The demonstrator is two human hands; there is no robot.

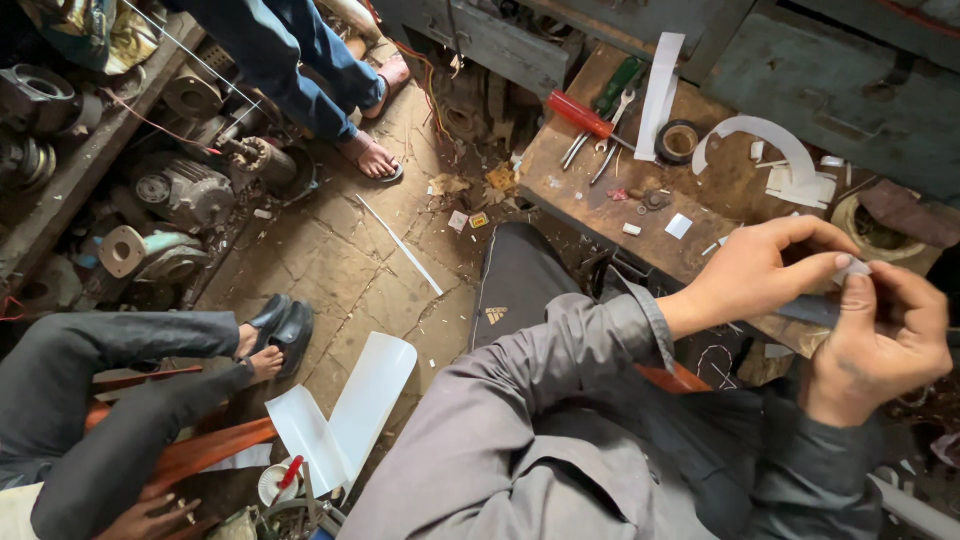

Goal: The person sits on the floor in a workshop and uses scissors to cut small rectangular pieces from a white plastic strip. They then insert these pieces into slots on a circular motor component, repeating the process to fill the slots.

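I'm looking down into a cramped repair shop: cracked stone floor (340, 290), old motors (180, 190) heaped along the left, and a worn wooden bench (600, 200) at upper right. Just past the bench's near edge, my two hands meet around a small white paper slip (855, 268). My left hand (770, 270) pinches one end between thumb and forefinger; my right hand (880, 345) is closed on the other end, its thumb pressed up against the slip. A grey strip (810, 312) runs beneath them, seemingly held too, though I can't tell by which hand. I judge this as a folding or creasing step on a cut insulation piece. The next move wants steady, even finger pressure so the fold stays straight. On the bench lie a red-handled screwdriver (580, 115), spanners (600, 145), a tape roll (680, 142) and curved white offcuts (770, 140). White sheets (350, 410) lie on the floor; other people's legs (300, 70) stand nearby.
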